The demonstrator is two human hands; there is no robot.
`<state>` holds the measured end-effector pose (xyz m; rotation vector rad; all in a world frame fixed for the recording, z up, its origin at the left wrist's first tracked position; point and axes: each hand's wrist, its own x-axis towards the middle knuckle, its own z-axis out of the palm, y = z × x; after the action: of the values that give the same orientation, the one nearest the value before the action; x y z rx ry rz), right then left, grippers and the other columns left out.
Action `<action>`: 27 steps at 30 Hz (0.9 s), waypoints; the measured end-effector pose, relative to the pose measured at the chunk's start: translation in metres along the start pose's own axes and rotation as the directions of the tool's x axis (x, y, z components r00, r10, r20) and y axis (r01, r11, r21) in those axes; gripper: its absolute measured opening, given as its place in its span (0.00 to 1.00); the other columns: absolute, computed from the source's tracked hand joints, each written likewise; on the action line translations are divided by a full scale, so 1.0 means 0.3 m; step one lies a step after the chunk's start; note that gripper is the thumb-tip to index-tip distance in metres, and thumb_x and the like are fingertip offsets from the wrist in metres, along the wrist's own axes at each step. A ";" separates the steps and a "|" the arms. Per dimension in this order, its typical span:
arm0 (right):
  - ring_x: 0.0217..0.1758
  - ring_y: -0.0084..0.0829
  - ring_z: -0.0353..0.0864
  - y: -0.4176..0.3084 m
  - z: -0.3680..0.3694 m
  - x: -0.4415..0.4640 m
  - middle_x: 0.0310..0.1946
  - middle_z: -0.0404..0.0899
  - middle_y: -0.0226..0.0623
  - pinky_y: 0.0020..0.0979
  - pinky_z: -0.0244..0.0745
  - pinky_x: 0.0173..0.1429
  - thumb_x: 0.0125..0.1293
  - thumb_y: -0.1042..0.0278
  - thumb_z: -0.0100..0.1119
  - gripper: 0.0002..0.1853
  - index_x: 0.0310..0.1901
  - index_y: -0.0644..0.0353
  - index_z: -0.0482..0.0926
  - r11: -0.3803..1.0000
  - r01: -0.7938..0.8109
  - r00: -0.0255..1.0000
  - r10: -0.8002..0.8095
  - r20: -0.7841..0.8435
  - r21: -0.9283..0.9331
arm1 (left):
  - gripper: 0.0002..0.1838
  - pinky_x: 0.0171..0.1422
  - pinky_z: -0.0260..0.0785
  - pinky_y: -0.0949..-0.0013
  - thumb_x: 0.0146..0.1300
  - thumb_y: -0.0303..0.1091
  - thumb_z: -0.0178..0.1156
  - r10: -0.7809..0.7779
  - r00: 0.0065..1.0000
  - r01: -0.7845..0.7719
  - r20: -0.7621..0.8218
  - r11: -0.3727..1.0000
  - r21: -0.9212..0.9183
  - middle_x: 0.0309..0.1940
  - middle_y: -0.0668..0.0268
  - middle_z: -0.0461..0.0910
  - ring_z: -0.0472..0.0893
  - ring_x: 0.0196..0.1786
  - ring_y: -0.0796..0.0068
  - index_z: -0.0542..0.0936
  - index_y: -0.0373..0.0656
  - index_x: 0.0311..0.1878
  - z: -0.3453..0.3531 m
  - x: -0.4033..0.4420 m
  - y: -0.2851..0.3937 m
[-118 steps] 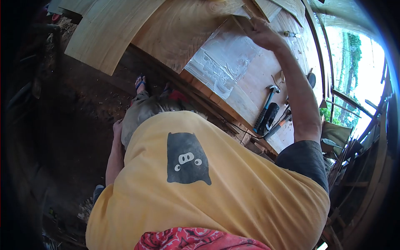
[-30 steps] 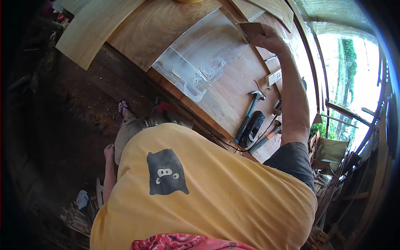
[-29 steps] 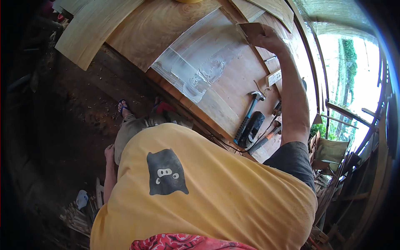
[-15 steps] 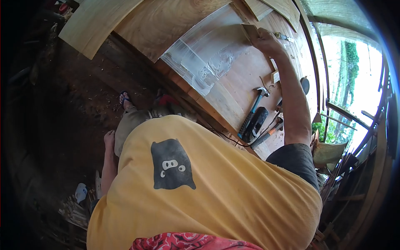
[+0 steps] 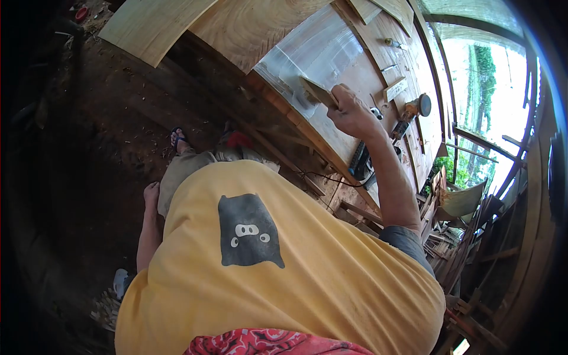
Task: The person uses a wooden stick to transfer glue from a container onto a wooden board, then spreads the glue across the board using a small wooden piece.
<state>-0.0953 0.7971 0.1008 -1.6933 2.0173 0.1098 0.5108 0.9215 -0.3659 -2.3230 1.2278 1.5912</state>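
My right hand [image 5: 354, 112] is closed around a flat, thin wooden spreader [image 5: 318, 92], held tilted with its far edge at the glue. Whitish wet glue [image 5: 284, 70] is smeared over part of a plywood sheet [image 5: 349, 74] on the workbench. My left hand [image 5: 152, 192] hangs low at my side, beside my trouser leg and away from the bench; its fingers are too small and dark to make out. Close to my right forearm is a black-and-blue hammer handle [image 5: 358, 158], partly covered by the arm.
An orange power tool with a round disc [image 5: 423, 105] lies on the bench's right side. A small wood block [image 5: 394, 89] and a screwdriver-like tool [image 5: 393, 42] are beyond my hand. Plywood sheets [image 5: 160, 26] overhang the far left. A dark cable [image 5: 331, 182] hangs off the bench edge.
My right hand has drawn the wooden spreader from the far side of the glued area back toward the near bench edge. The glue now looks spread more thinly. My view has shifted slightly.
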 end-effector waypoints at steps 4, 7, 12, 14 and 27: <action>0.52 0.49 0.83 0.055 -0.057 -0.018 0.44 0.82 0.54 0.43 0.75 0.57 0.61 0.66 0.60 0.16 0.48 0.66 0.78 0.987 -0.061 0.991 0.077 -0.105 0.152 | 0.18 0.49 0.76 0.67 0.68 0.36 0.63 -0.001 1.000 -0.004 -0.030 0.986 -0.164 0.41 0.60 0.88 0.85 0.43 0.70 0.86 0.34 0.54 -0.055 -0.042 0.028; 0.50 0.44 0.86 0.199 -0.134 0.061 0.44 0.86 0.52 0.41 0.78 0.56 0.62 0.67 0.59 0.20 0.55 0.65 0.79 0.980 -0.151 0.969 0.173 -0.179 0.127 | 0.13 0.40 0.73 0.71 0.68 0.31 0.62 -0.027 0.999 0.019 -0.020 0.946 -0.323 0.33 0.67 0.83 0.80 0.35 0.76 0.85 0.33 0.49 -0.061 -0.012 -0.005; 0.53 0.34 0.85 0.437 -0.231 0.261 0.49 0.86 0.46 0.37 0.79 0.57 0.64 0.68 0.56 0.23 0.61 0.65 0.77 0.986 -0.124 0.963 0.148 -0.226 0.113 | 0.04 0.32 0.68 0.72 0.68 0.29 0.62 -0.108 0.993 0.114 0.050 0.750 -0.651 0.27 0.73 0.77 0.75 0.29 0.80 0.84 0.39 0.38 -0.029 -0.080 0.025; 0.53 0.35 0.84 0.534 -0.242 0.354 0.49 0.86 0.46 0.37 0.78 0.58 0.65 0.67 0.56 0.24 0.63 0.64 0.76 0.982 -0.058 0.969 0.098 -0.225 0.179 | 0.06 0.30 0.66 0.72 0.68 0.28 0.62 -0.104 0.993 0.111 0.049 0.761 -0.639 0.25 0.74 0.74 0.73 0.26 0.81 0.82 0.42 0.34 -0.001 -0.117 0.041; 0.46 0.53 0.83 0.545 -0.214 0.396 0.39 0.82 0.59 0.46 0.75 0.51 0.70 0.50 0.59 0.22 0.42 0.68 0.77 0.992 -0.105 0.991 0.098 -0.095 -0.068 | 0.22 0.58 0.76 0.67 0.69 0.40 0.63 -0.165 0.984 0.171 0.073 0.981 -0.089 0.53 0.57 0.88 0.86 0.54 0.69 0.83 0.37 0.61 0.171 -0.201 -0.009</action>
<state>-0.2818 0.7027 0.0656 -1.6672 2.1926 0.1443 0.4649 0.9814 -0.3416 -2.3377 0.9342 1.6874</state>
